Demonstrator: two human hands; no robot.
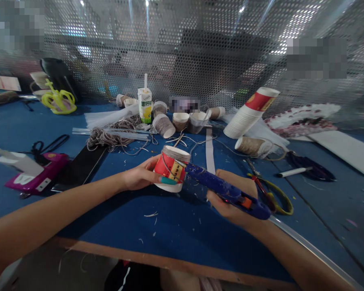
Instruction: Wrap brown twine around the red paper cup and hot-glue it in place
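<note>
My left hand is closed round a red paper cup, upside down, its upper part wrapped in grey twine. My right hand grips a blue glue gun with an orange trigger. The gun's nozzle points left and touches the cup's side. A clear glue stick trails from the back of the gun along my right forearm. Both hands hover just above the blue table.
Behind lie a twine bundle, several twine-wrapped cups, a juice carton, a tilted stack of paper cups and scissors. A pink glue gun sits left. A perforated metal screen closes the back.
</note>
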